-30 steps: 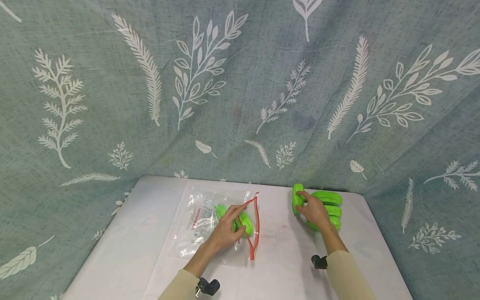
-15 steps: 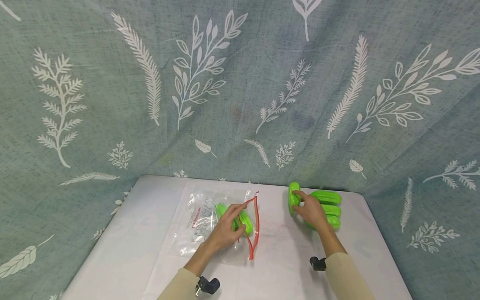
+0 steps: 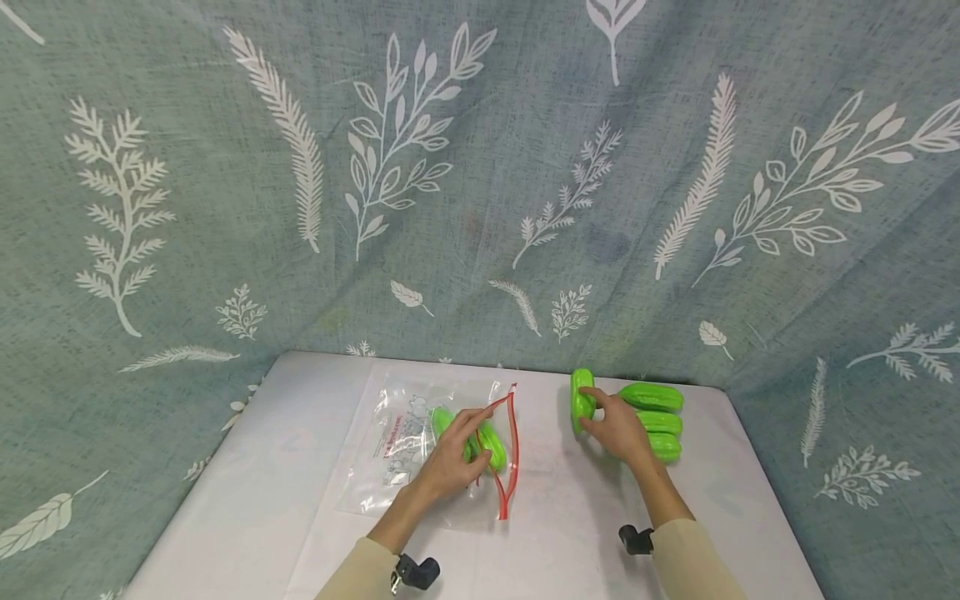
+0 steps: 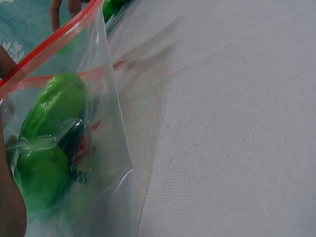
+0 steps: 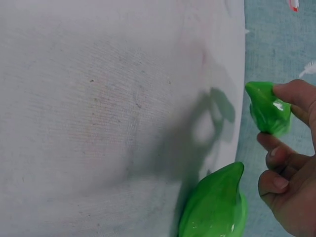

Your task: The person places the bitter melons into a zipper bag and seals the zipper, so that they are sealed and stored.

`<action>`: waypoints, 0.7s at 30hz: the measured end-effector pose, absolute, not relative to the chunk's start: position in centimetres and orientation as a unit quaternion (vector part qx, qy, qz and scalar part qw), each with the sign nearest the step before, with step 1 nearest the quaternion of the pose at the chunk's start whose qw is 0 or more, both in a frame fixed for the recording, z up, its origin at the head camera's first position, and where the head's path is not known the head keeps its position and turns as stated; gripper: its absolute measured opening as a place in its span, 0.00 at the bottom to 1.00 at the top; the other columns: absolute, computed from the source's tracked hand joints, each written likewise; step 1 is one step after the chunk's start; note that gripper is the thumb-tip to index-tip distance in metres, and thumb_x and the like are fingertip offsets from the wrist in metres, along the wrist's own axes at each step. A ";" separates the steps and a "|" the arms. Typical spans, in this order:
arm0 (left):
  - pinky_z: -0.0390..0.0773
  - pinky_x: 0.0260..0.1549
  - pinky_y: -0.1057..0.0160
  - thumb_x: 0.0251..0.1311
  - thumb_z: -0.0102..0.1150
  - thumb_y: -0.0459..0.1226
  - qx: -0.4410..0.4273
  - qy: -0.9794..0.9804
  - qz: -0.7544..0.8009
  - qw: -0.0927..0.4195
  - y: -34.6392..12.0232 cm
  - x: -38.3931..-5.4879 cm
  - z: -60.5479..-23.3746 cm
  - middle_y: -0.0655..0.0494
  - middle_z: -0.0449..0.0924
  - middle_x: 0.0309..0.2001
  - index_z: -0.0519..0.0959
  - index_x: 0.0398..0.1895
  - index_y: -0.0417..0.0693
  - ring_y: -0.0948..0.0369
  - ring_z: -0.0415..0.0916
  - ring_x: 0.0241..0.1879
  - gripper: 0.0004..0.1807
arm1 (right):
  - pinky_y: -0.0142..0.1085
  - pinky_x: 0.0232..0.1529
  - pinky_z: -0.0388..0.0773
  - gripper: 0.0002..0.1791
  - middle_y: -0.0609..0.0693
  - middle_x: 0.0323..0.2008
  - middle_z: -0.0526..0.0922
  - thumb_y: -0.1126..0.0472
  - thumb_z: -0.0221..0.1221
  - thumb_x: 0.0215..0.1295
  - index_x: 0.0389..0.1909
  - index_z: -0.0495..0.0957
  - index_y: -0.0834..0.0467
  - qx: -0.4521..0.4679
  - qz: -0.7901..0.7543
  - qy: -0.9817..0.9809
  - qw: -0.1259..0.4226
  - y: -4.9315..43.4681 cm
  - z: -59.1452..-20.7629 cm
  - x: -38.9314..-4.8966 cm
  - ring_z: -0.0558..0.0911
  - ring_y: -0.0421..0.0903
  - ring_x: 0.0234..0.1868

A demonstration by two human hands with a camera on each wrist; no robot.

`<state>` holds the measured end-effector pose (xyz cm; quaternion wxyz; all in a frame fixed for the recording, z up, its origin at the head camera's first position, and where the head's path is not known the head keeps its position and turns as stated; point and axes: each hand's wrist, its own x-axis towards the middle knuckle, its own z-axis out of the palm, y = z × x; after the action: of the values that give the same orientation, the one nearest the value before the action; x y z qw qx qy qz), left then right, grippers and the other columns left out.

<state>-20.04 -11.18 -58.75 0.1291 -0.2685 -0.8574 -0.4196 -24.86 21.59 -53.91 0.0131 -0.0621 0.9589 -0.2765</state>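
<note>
A clear zip bag [image 3: 375, 454] with a red zip edge [image 3: 513, 450] lies on the table, its mouth parted towards the right. Two glossy green, ridged, cucumber-shaped pieces [image 3: 492, 448] show inside it. My left hand [image 3: 448, 463] holds the bag near its mouth; the left wrist view shows a finger at the red edge, though much of the grip is hidden. My right hand [image 3: 621, 427] pinches another green piece [image 3: 581, 400] between thumb and fingers. In the right wrist view this piece [image 5: 269, 108] is held above the table, with its ridged end showing.
Several more green pieces [image 3: 656, 422] lie side by side at the right of the white table [image 3: 555, 533]. A patterned cloth [image 3: 480, 208] hangs behind the table and along both sides.
My right hand has moved a little left with the green piece, away from the other pieces. The left hand and the bag have stayed in place.
</note>
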 end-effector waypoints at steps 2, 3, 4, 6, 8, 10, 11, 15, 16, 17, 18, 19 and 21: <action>0.76 0.60 0.51 0.58 0.65 0.39 -0.270 -0.858 -0.417 0.133 -11.2 -20.1 -58.8 0.62 0.70 0.64 0.66 0.75 0.57 0.58 0.73 0.62 0.39 | 0.56 0.48 0.79 0.33 0.59 0.53 0.81 0.51 0.66 0.63 0.70 0.71 0.46 -0.061 -0.275 0.959 0.011 21.4 -53.9 -24.7 0.80 0.58 0.54; 0.76 0.60 0.51 0.57 0.65 0.38 -0.270 -0.858 -0.417 0.134 -11.1 -20.1 -58.8 0.61 0.70 0.64 0.66 0.75 0.55 0.58 0.73 0.62 0.39 | 0.55 0.47 0.80 0.33 0.59 0.53 0.81 0.51 0.66 0.63 0.70 0.71 0.46 -0.063 -0.274 0.960 0.009 21.4 -54.0 -24.6 0.80 0.58 0.53; 0.76 0.60 0.51 0.57 0.65 0.38 -0.269 -0.859 -0.414 0.136 -11.1 -20.1 -58.8 0.61 0.70 0.64 0.66 0.75 0.54 0.59 0.72 0.62 0.39 | 0.55 0.46 0.80 0.33 0.59 0.53 0.81 0.51 0.66 0.63 0.70 0.71 0.47 -0.065 -0.273 0.960 0.008 21.3 -54.0 -24.5 0.81 0.58 0.52; 0.76 0.60 0.50 0.57 0.65 0.38 -0.269 -0.860 -0.413 0.136 -11.1 -20.1 -58.7 0.61 0.70 0.65 0.67 0.74 0.51 0.59 0.72 0.62 0.38 | 0.53 0.44 0.80 0.33 0.59 0.52 0.81 0.50 0.67 0.63 0.70 0.71 0.46 -0.064 -0.273 0.960 0.006 21.2 -54.0 -24.3 0.81 0.57 0.51; 0.76 0.61 0.50 0.57 0.65 0.38 -0.268 -0.860 -0.414 0.133 -11.1 -20.1 -58.6 0.61 0.70 0.65 0.67 0.74 0.50 0.58 0.72 0.62 0.38 | 0.53 0.43 0.81 0.33 0.59 0.52 0.81 0.50 0.67 0.63 0.70 0.71 0.46 -0.067 -0.273 0.960 0.005 21.1 -54.1 -24.1 0.81 0.58 0.50; 0.76 0.61 0.50 0.58 0.65 0.38 -0.267 -0.859 -0.417 0.129 -11.1 -20.1 -58.6 0.61 0.70 0.64 0.67 0.74 0.50 0.58 0.72 0.63 0.38 | 0.53 0.44 0.81 0.33 0.59 0.52 0.81 0.50 0.67 0.62 0.69 0.72 0.46 -0.070 -0.275 0.959 0.004 21.0 -54.1 -23.9 0.81 0.58 0.51; 0.75 0.61 0.50 0.58 0.65 0.38 -0.268 -0.858 -0.420 0.127 -11.1 -20.1 -58.5 0.61 0.70 0.64 0.67 0.74 0.50 0.58 0.72 0.63 0.38 | 0.54 0.44 0.81 0.33 0.59 0.52 0.81 0.50 0.67 0.62 0.69 0.72 0.46 -0.071 -0.277 0.958 0.003 21.0 -54.1 -23.8 0.81 0.59 0.52; 0.75 0.62 0.51 0.58 0.65 0.38 -0.268 -0.859 -0.418 0.125 -11.2 -20.1 -58.5 0.60 0.70 0.65 0.66 0.75 0.50 0.59 0.71 0.63 0.39 | 0.56 0.46 0.80 0.33 0.59 0.53 0.81 0.51 0.68 0.61 0.69 0.72 0.46 -0.078 -0.281 0.956 -0.002 20.8 -54.1 -23.3 0.81 0.60 0.53; 0.75 0.62 0.51 0.57 0.65 0.38 -0.267 -0.860 -0.416 0.125 -11.2 -20.1 -58.6 0.60 0.69 0.65 0.66 0.75 0.51 0.59 0.71 0.63 0.39 | 0.56 0.46 0.80 0.33 0.59 0.53 0.81 0.51 0.68 0.61 0.69 0.72 0.45 -0.080 -0.282 0.956 -0.004 20.8 -54.1 -23.3 0.81 0.60 0.53; 0.75 0.62 0.52 0.57 0.65 0.38 -0.266 -0.861 -0.415 0.125 -11.2 -20.1 -58.6 0.60 0.69 0.65 0.66 0.75 0.51 0.60 0.71 0.63 0.39 | 0.56 0.47 0.80 0.33 0.59 0.53 0.81 0.51 0.68 0.61 0.69 0.72 0.45 -0.081 -0.283 0.956 -0.006 20.7 -54.1 -23.2 0.81 0.60 0.53; 0.74 0.63 0.52 0.57 0.65 0.38 -0.265 -0.862 -0.415 0.124 -11.2 -20.1 -58.6 0.61 0.69 0.65 0.66 0.75 0.52 0.60 0.70 0.63 0.39 | 0.56 0.48 0.80 0.33 0.58 0.53 0.81 0.52 0.68 0.61 0.69 0.72 0.45 -0.082 -0.284 0.955 -0.008 20.7 -54.0 -23.1 0.81 0.60 0.54; 0.74 0.63 0.52 0.57 0.65 0.38 -0.264 -0.863 -0.414 0.123 -11.2 -20.1 -58.6 0.61 0.69 0.65 0.65 0.75 0.52 0.61 0.70 0.64 0.39 | 0.57 0.49 0.79 0.33 0.58 0.53 0.81 0.52 0.68 0.61 0.69 0.72 0.45 -0.082 -0.286 0.955 -0.008 20.6 -54.0 -23.0 0.81 0.60 0.54; 0.74 0.63 0.53 0.57 0.65 0.38 -0.262 -0.863 -0.415 0.121 -11.2 -20.1 -58.7 0.62 0.69 0.65 0.65 0.75 0.53 0.62 0.70 0.63 0.40 | 0.56 0.49 0.79 0.33 0.58 0.53 0.81 0.52 0.68 0.61 0.69 0.72 0.45 -0.085 -0.289 0.954 -0.010 20.5 -53.8 -22.8 0.80 0.59 0.55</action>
<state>-20.12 -11.22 -58.67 0.1206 -0.2620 -0.8628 -0.4152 -22.76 20.47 -53.79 -0.0102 -0.0853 0.9535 -0.2888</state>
